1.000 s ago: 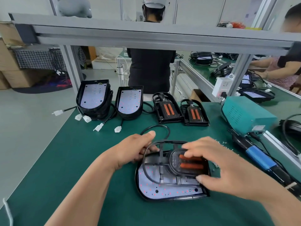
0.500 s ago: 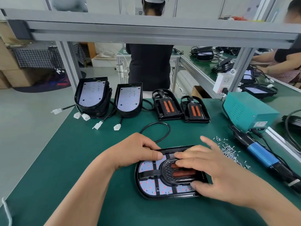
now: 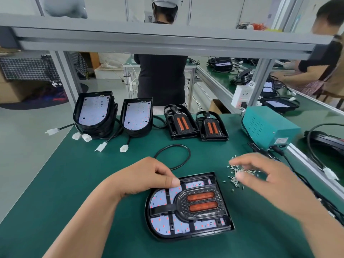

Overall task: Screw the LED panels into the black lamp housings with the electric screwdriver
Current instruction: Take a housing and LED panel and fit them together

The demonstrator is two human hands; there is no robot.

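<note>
Black D-shaped plastic lamp housing (image 3: pixel 186 237), white LED panel (image 3: pixel 160 200) inside, is laid on the green mat (image 3: pixel 74 183), its edge gripped by the curled left hand (image 3: pixel 147 177); the right hand (image 3: pixel 270 175) is held with fingers apart over small silver screws (image 3: pixel 233 167).

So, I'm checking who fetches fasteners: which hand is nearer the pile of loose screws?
Right. The right hand is at the screw pile, fingertips over it; the left hand holds the lamp housing, apart from the pile.

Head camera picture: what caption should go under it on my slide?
Left hand rests on the lamp housing while the right hand hovers over the loose screws.
</note>
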